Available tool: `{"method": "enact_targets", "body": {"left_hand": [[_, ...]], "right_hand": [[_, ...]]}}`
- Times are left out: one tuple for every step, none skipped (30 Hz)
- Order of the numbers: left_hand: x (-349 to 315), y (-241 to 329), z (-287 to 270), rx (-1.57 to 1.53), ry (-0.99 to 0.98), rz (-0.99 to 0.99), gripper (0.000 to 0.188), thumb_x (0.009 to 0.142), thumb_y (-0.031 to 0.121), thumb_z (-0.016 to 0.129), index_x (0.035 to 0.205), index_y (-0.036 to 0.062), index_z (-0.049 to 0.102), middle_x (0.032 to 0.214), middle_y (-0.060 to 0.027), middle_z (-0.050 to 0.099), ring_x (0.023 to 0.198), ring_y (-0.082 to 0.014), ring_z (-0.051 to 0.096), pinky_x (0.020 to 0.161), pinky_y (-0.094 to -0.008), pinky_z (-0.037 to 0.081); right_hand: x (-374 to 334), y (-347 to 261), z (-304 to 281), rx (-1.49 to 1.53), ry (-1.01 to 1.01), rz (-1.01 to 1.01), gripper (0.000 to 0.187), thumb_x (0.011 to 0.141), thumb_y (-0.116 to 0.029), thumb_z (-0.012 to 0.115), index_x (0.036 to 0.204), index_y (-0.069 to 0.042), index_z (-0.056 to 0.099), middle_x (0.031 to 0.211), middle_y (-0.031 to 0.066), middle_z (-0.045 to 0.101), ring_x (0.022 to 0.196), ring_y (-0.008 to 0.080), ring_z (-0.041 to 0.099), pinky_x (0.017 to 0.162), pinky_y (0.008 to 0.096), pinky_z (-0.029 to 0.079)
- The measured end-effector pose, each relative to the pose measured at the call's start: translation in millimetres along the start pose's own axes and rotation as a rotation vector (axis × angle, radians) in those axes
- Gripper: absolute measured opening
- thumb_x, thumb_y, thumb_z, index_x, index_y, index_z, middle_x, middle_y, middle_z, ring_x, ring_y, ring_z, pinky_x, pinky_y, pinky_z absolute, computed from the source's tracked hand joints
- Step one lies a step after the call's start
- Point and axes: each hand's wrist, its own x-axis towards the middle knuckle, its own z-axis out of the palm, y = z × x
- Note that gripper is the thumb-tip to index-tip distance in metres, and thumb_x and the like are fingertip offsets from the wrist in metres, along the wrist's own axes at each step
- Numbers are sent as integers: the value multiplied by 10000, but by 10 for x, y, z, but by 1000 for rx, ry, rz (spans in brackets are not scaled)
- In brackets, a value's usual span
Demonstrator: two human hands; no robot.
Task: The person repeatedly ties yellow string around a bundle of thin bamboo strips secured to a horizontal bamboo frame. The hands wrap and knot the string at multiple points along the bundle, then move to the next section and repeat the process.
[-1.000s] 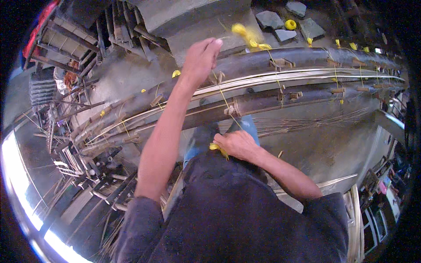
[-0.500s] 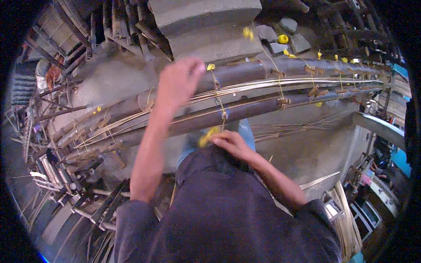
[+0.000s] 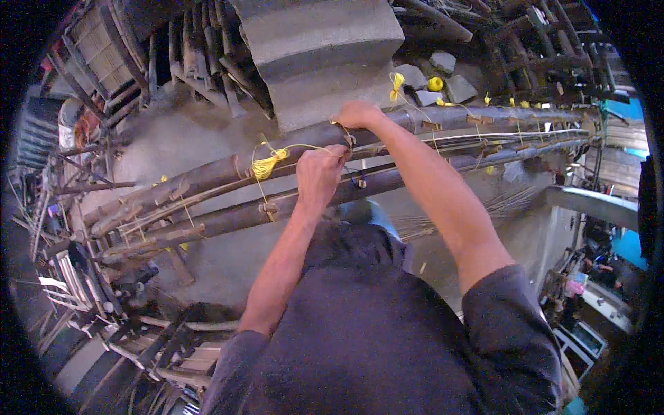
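Observation:
Two long brown bamboo poles lie side by side before me, the far pole (image 3: 310,135) and the near pole (image 3: 304,199), with thin pale strips (image 3: 238,174) running between them. My left hand (image 3: 321,173) is closed in a pinch on a yellow cord (image 3: 304,146) at the gap between the poles. That cord leads left to a tied yellow bundle (image 3: 270,164) draped on the far pole. Bent over the far pole, my right hand (image 3: 360,114) has its fingers curled down beside a small yellow bit; what they grip is hidden.
Small wooden pegs (image 3: 431,126) and cord ties cross both poles. Another yellow bundle (image 3: 396,85) hangs past the far pole. Concrete steps (image 3: 325,62) rise beyond, with grey blocks (image 3: 443,63) and a yellow roll (image 3: 434,84) beside them. Stacked timber (image 3: 200,48) stands far left.
My right hand has gone from near my lap up to the far pole. My left hand has come down between the poles. The yellow bundle from my lap now lies on the far pole.

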Motion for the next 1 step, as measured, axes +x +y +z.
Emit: {"method": "enact_targets", "body": {"left_hand": [[81, -103, -20, -8, 22, 7, 132, 843, 214, 624, 809, 88, 642, 706, -93, 640, 662, -298, 638, 590, -413, 489]], "right_hand": [[154, -25, -81, 5, 22, -14, 442, 964, -427, 449, 971, -51, 682, 782, 134, 666, 810, 298, 660, 744, 404, 530]]}}
